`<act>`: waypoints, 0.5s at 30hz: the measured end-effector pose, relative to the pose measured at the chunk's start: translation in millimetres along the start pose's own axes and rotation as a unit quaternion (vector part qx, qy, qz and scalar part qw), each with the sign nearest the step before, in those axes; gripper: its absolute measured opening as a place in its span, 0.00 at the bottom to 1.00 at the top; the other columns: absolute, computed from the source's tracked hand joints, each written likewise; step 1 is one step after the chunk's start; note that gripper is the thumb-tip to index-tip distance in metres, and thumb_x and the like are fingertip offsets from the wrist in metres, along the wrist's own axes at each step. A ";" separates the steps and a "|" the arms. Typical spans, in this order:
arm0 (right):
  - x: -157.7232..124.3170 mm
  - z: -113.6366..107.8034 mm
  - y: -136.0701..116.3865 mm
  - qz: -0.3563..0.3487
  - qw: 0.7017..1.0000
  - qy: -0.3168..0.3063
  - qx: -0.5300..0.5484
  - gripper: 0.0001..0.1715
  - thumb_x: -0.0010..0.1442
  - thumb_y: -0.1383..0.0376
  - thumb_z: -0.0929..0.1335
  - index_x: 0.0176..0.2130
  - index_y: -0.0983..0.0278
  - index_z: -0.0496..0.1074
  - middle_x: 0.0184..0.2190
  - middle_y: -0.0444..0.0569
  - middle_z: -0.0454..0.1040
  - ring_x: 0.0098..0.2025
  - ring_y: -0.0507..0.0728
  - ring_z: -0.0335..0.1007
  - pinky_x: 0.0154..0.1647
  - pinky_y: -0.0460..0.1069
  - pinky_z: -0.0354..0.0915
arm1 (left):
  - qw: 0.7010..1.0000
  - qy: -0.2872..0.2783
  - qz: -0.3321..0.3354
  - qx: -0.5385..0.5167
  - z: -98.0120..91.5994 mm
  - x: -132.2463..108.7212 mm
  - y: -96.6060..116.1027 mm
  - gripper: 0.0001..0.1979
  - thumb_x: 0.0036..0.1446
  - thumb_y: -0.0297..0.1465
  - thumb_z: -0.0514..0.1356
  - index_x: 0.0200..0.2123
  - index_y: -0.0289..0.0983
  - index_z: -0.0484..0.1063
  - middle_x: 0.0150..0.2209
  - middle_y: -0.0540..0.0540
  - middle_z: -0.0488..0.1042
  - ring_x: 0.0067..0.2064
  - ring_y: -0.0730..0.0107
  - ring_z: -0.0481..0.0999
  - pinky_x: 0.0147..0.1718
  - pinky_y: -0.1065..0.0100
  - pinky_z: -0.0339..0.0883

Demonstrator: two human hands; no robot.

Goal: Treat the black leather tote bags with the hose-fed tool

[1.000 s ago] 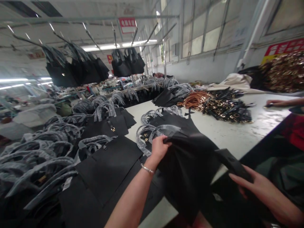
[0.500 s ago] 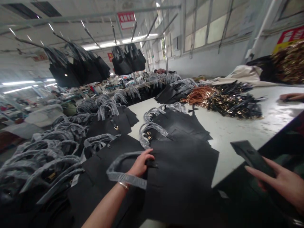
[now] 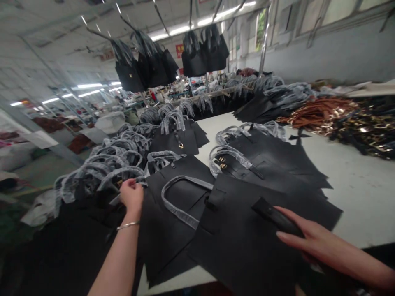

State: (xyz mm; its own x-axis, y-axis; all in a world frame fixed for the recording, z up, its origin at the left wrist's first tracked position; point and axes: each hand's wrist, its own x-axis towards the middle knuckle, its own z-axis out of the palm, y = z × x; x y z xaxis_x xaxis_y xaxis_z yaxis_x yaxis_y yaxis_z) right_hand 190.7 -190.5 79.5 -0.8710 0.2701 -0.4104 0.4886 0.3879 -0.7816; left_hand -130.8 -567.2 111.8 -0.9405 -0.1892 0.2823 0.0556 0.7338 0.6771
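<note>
My left hand is at the edge of a heap of bag handles wrapped in clear plastic, fingers curled together beside one handle; what they pinch is hidden. My right hand grips a flat black strap-like piece with a small round stud, its square end pointing left. Beneath this piece lies a black bag panel. Between my hands, another black panel lies under a plastic-wrapped handle that loops out from the right panel's left edge.
More black panels with handles lie ahead on the white table. Brown straps and black straps with gold buckles are piled at right. Finished black bags hang from an overhead rack.
My left hand has left the handle on the middle panel and moved left to the heap. My right hand with the black piece is now over the right panel. The view has turned left.
</note>
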 end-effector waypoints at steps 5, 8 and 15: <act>48.1 14.9 -36.0 -0.004 0.996 -0.087 0.005 0.51 0.53 0.45 0.70 0.66 0.62 0.54 0.26 0.43 0.73 0.19 0.53 0.68 0.16 0.44 0.61 | 0.941 -0.219 0.246 -0.079 63.4 -126.2 20.5 0.09 0.57 0.34 0.61 0.41 0.39 0.74 0.42 0.46 0.76 0.44 0.64 0.74 0.47 0.62 0.70; 70.7 18.9 -50.8 -0.002 0.993 -0.115 0.016 0.45 0.54 0.46 0.70 0.63 0.62 0.58 0.26 0.42 0.72 0.18 0.51 0.67 0.16 0.43 0.61 | 0.905 -0.273 0.320 -0.053 99.5 -186.9 22.2 0.17 0.54 0.29 0.63 0.48 0.38 0.73 0.53 0.43 0.72 0.55 0.58 0.68 0.56 0.55 0.64; 99.7 15.6 -60.3 0.034 0.984 -0.170 0.042 0.33 0.55 0.47 0.71 0.52 0.63 0.66 0.24 0.39 0.67 0.17 0.48 0.64 0.14 0.42 0.61 | 0.898 -0.301 0.320 -0.020 114.0 -200.2 12.2 0.20 0.56 0.25 0.61 0.53 0.36 0.70 0.58 0.43 0.67 0.57 0.57 0.63 0.59 0.55 0.62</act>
State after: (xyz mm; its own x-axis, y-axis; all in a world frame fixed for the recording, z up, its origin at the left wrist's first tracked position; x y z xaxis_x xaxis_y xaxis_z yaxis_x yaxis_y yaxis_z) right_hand 73.6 -200.7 78.4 -0.8108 -0.0242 -0.5848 0.5520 0.3008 -0.7777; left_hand 19.9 -446.0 -14.0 -0.7220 0.6586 0.2120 0.6497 0.5401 0.5349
